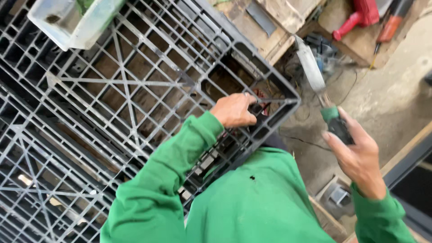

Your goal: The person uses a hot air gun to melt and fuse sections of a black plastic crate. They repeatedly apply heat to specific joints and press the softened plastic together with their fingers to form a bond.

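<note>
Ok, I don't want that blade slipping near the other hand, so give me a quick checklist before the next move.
1. Right hand wrapped on the tool handle: ok.
2. Left hand gripping the pallet by its corner: ok.
3. Blade apart from the left hand: ok.
4. Blade touching the pallet: not ok, it is raised beside the corner.
5. Blade edge condition: cannot tell, blurred.
6. Tub on the pallet far from the hands: ok.

A rough repair workshop

Grey plastic pallets (112,103) lie stacked on worn wooden boards (274,22); a red power tool (360,15) and a screwdriver (387,27) rest on a dusty concrete floor (396,94) strewn with wires (306,141).
</note>
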